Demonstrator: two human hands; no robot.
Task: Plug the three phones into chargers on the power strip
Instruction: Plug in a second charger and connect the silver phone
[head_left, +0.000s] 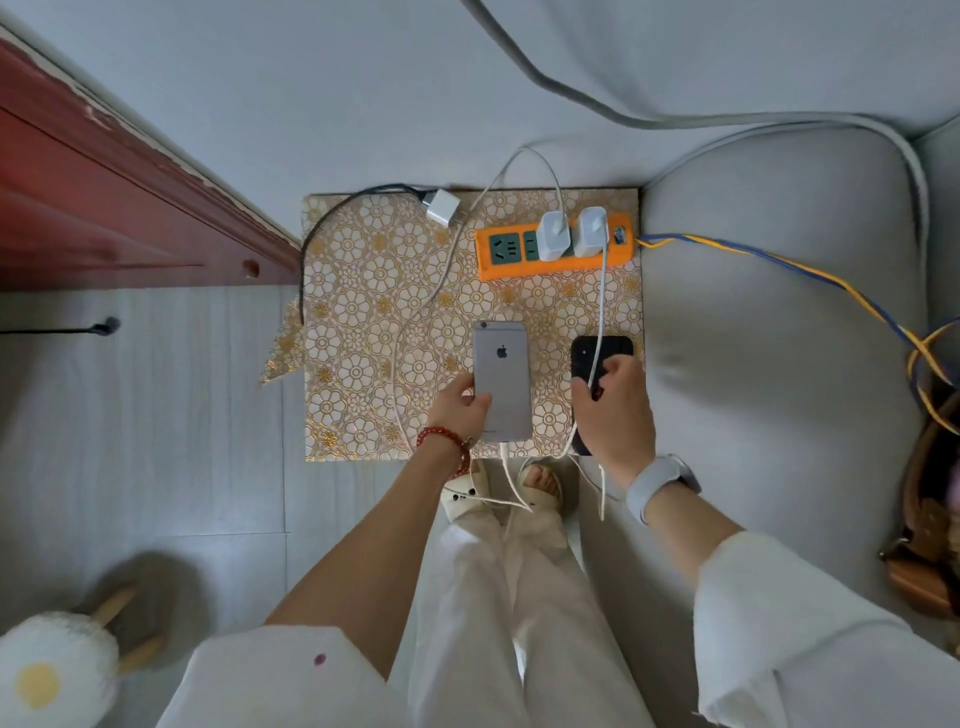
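Observation:
A grey phone (503, 374) lies face down on the gold-flowered table (363, 322), a white cable in its near end. My left hand (461, 408) grips its left edge. A black phone (597, 358) sits at the table's right edge under my right hand (613, 410), which holds it; a white cable runs over it. The orange power strip (556, 248) at the back right carries two white chargers (553, 234) side by side. A third white charger (441, 207) with a dark cable lies loose at the back of the table. A third phone is not in view.
A grey sofa cushion (779, 338) abuts the table's right side, with the strip's blue-yellow cord (810, 275) across it. A red wooden frame (104, 197) stands at the left. My feet in slippers (519, 488) are at the table's near edge. A brown bag (924, 519) sits far right.

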